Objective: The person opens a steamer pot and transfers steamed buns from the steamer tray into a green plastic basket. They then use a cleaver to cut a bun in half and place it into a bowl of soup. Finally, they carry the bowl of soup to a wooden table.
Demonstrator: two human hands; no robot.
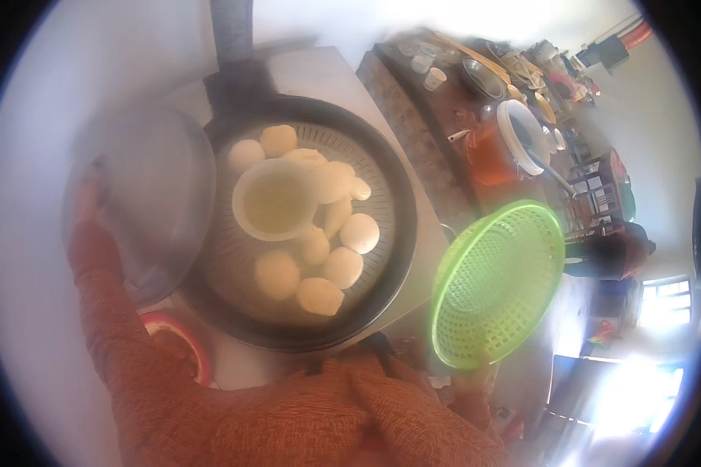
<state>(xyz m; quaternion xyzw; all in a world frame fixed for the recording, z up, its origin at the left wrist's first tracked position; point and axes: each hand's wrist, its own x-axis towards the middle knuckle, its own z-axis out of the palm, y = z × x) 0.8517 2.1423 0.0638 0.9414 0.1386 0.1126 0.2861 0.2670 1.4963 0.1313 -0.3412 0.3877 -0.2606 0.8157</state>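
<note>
The left hand [89, 198] grips a lid [160, 206] left of the pan [403, 249], seemingly exposing food [319, 296]; the right hand [472, 386] grips a colander [487, 284] right of it.

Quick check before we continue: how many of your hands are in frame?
2: the left hand holds the tilted lid at its left side; the right hand, partly hidden, holds the green basket at its lower rim.
</note>
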